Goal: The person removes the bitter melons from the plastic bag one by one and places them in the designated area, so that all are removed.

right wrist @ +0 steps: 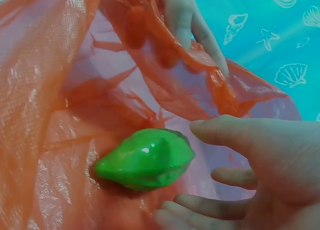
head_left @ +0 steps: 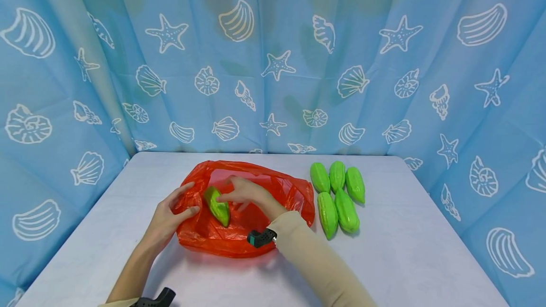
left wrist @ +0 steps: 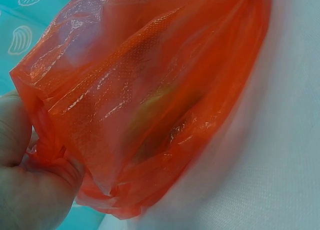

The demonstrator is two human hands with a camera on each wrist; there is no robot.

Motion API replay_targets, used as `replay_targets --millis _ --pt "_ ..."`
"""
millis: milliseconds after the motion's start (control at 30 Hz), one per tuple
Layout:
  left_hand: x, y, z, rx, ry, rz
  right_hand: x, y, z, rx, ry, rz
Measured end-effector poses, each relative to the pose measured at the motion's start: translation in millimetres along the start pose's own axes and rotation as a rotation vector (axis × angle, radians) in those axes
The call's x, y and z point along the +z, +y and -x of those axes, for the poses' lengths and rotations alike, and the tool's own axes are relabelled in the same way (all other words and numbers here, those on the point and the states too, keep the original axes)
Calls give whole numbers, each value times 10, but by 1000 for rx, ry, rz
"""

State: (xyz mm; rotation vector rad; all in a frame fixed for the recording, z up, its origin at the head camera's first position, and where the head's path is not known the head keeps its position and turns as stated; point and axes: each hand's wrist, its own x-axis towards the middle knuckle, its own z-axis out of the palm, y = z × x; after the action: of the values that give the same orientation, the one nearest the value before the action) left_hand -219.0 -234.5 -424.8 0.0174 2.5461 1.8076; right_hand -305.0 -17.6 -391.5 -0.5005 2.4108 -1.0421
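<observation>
A red plastic bag (head_left: 213, 246) lies on the table with its mouth spread wide. My left hand (head_left: 168, 214) grips the left edge of the bag's mouth, the film bunched between thumb and fingers (left wrist: 35, 190). Inside the bag rests a green ridged fruit (right wrist: 145, 160) with a pointed end, its shape showing dimly through the film in the left wrist view. My right hand (head_left: 245, 192) reaches into the mouth from the right. In the right wrist view its fingers are spread beside the blunt end of the fruit, with nothing held between them.
Several more green fruits (head_left: 337, 174) of the same kind stand in two rows on the white table (head_left: 405, 250), just right of the bag. A blue curtain (head_left: 273, 37) with white shell and starfish prints hangs behind the table and along both sides.
</observation>
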Motion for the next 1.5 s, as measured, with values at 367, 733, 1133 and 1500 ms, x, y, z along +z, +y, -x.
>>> replay_targets --millis 367,733,1133,1500 --pt "-7 3 -9 -5 4 -13 76 -69 -47 26 28 2" --pt "-7 -2 -4 2 4 -14 165 -24 -101 27 40 -23" --pt "0 -15 2 2 -1 2 186 -14 -121 -17 -6 -109" --pt "14 -15 -2 -4 -5 3 163 7 -79 -14 -31 -120"
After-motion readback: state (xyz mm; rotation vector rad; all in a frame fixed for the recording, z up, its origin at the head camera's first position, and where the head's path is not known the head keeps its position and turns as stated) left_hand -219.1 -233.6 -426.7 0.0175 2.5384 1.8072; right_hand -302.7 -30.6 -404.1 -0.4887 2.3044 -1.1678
